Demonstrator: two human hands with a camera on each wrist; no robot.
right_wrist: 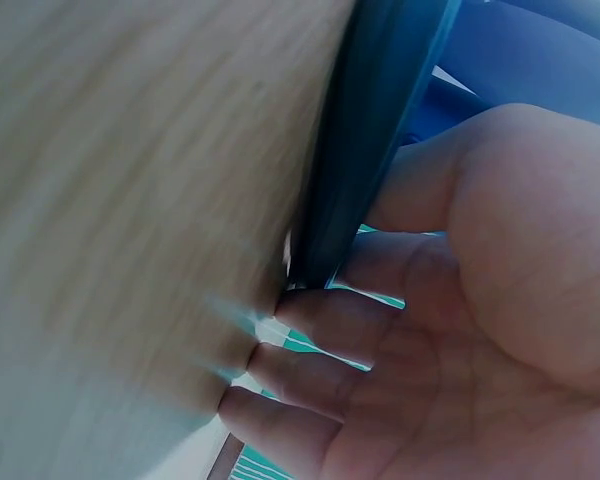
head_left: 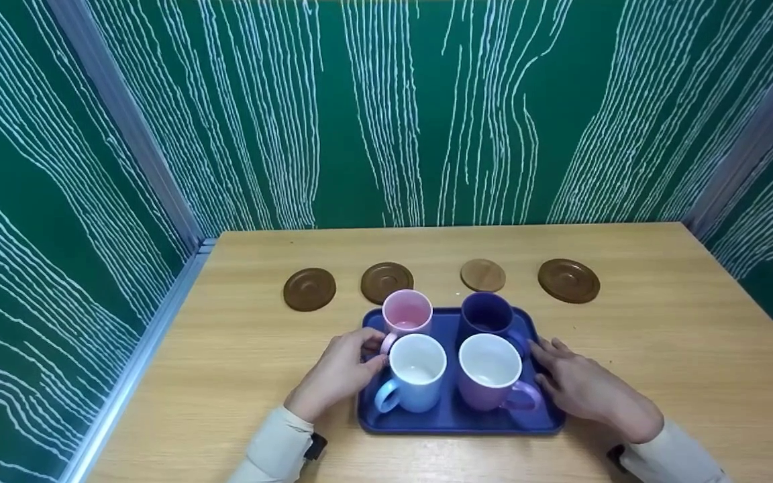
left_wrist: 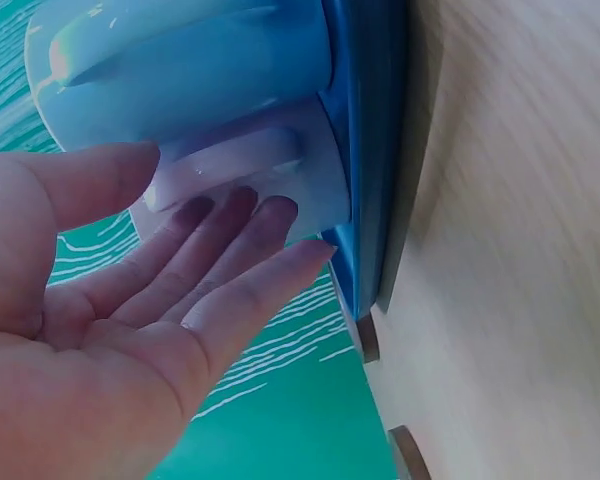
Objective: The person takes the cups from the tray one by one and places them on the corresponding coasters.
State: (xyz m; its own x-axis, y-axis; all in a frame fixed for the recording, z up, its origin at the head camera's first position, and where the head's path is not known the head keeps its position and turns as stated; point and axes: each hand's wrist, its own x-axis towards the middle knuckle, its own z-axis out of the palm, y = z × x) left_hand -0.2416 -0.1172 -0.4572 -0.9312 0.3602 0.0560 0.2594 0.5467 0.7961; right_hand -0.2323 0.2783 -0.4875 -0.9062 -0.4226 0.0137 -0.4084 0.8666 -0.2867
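A blue tray on the wooden table carries a pink mug, a dark blue mug, a light blue mug and a purple mug. My left hand reaches over the tray's left side to the pink mug's handle. In the left wrist view its thumb stands apart from the fingers, whose tips are right at that handle. At the tray's right edge rests my right hand. The right wrist view shows its thumb and fingers extended along the tray rim.
Beyond the tray lie three dark brown round coasters, at the left, the middle and the right, plus a lighter wooden one. A green wall with white lines borders the table's back.
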